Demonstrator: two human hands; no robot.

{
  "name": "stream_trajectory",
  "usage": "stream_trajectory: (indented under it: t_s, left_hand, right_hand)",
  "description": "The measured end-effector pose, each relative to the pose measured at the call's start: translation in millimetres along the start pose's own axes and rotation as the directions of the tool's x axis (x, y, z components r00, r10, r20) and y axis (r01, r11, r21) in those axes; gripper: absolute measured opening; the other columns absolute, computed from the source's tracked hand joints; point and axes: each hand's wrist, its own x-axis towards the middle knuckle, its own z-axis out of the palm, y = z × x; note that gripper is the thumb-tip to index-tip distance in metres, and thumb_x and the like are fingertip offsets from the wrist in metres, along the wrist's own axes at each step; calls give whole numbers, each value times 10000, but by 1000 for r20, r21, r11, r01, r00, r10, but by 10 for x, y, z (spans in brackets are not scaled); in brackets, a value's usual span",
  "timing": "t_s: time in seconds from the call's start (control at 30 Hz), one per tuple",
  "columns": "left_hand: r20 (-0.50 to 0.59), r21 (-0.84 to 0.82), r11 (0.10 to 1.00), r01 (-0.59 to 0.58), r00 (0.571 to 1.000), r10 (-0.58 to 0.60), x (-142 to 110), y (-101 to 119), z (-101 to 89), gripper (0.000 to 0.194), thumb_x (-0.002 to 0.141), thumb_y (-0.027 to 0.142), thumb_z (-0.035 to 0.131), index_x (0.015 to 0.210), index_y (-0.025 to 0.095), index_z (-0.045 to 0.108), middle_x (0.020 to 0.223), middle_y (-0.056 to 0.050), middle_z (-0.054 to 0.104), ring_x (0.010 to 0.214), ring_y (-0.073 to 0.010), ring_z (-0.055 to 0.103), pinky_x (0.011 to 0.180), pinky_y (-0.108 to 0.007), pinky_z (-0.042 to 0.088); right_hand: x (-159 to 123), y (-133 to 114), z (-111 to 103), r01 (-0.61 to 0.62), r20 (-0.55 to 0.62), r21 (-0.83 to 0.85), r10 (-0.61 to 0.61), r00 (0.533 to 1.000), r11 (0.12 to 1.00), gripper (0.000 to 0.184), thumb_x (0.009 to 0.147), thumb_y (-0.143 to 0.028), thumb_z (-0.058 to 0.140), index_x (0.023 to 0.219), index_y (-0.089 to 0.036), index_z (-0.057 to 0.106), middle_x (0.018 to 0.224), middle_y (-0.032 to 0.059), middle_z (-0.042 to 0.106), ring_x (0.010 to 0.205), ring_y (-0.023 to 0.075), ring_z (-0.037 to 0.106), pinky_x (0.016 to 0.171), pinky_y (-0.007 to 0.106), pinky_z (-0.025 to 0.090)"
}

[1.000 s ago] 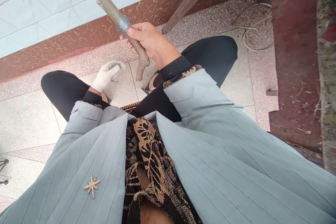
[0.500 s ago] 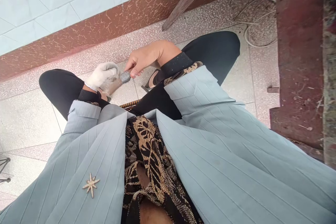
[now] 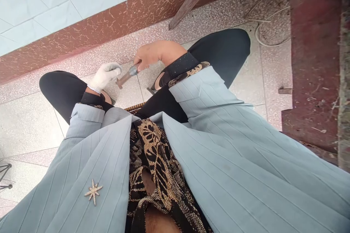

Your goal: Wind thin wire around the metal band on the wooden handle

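My right hand (image 3: pixel 149 55), bare, grips the grey bound end of a short tool (image 3: pixel 125 79). The tool has a flat brown shaft and a small crosspiece at its far end, which points down and left; its exact kind is not clear. My left hand (image 3: pixel 104 75) wears a white glove and is just left of the tool's end. Its fingers are curled toward the thumb, and whatever may be between them is too small or hidden to make out. Both hands are above the floor between my black-trousered knees.
A slanted wooden leg (image 3: pixel 188 3) stands by the tiled wall (image 3: pixel 68 25). A pale cable (image 3: pixel 259 40) lies coiled on the floor at the right. Beside it is a dark red wooden piece (image 3: pixel 314 62). Thin black metal legs (image 3: pixel 4 174) show at the left edge.
The tool was blurred by motion beside the glove and is now sharp, its end slightly lower. My right hand has turned a little; my left hand stays nearly in place.
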Motion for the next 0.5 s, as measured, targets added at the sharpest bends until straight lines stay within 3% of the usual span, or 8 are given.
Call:
stream_trajectory:
  t_s: [0.07, 0.13, 0.2, 0.27, 0.3, 0.37, 0.43, 0.5]
  left_hand:
    - [36, -23, 999, 26, 999, -25, 20, -50, -27, 142, 876, 270, 743, 795, 174, 677, 697, -4, 577, 600, -122, 566, 601, -268, 486]
    - [-12, -75, 997, 8, 1000, -9, 48, -106, -35, 176, 918, 300, 723, 803, 182, 661, 716, -2, 578, 639, -135, 600, 642, -280, 513]
    - [-95, -109, 994, -23, 995, 13, 71, -140, -22, 208, 958, 320, 706, 809, 191, 641, 702, 5, 555, 643, -136, 596, 668, -290, 532]
    - [-115, -102, 995, -11, 993, -1, 76, -130, 7, 205, 974, 313, 707, 822, 190, 645, 686, 8, 546, 622, -130, 578, 681, -298, 547]
    - [-96, -88, 996, 6, 995, -14, 72, -110, 23, 195, 975, 298, 709, 826, 186, 653, 680, 6, 552, 613, -127, 573, 690, -302, 555]
    - [-32, -60, 998, 28, 999, -30, 54, -49, 52, 181, 959, 252, 711, 802, 177, 663, 666, 1, 569, 593, -120, 560, 699, -304, 564]
    - [21, -33, 999, 21, 1000, -21, 35, 16, 72, 175, 930, 208, 705, 765, 172, 660, 669, -10, 601, 595, -117, 555, 695, -295, 560]
    - [41, -9, 1000, 7, 999, -7, 23, 66, 83, 157, 900, 182, 692, 747, 167, 661, 690, -23, 633, 610, -115, 559, 673, -278, 547]
  right_hand:
    - [-40, 53, -40, 57, 270, 88, -79, 960, 994, 124, 775, 84, 826, 846, -11, 791, 551, -80, 581, 515, 26, 467, 564, 151, 314]
    - [-73, 76, -77, 228, 307, 310, -325, 895, 923, 113, 871, 13, 791, 980, -12, 806, 674, -41, 680, 578, 32, 564, 603, 127, 406]
    - [-75, 59, -89, 443, 18, 501, -520, 854, 744, 108, 930, -5, 720, 1010, -27, 788, 764, -14, 715, 633, 46, 608, 617, 121, 464]
    - [-45, -3, -70, 545, -307, 529, -451, 838, 651, 139, 945, 25, 641, 1003, -33, 754, 774, -5, 692, 626, 56, 587, 580, 135, 464]
    - [-26, -47, -53, 526, -412, 514, -343, 844, 678, 156, 950, 37, 611, 1011, -32, 738, 753, -9, 660, 609, 62, 559, 557, 149, 446]
    - [1, -138, -16, 374, -513, 395, -136, 848, 839, 171, 983, 17, 577, 1055, -28, 726, 745, -11, 606, 621, 81, 525, 573, 179, 428]
    - [1, -205, 12, 146, -517, 127, -60, 854, 981, 187, 1028, -66, 586, 1132, -39, 740, 848, 26, 637, 752, 125, 578, 704, 223, 469]
    - [-23, -228, 23, -7, -437, -128, -50, 898, 992, 165, 1012, -112, 655, 1113, -58, 774, 932, 65, 677, 908, 184, 623, 863, 281, 475]
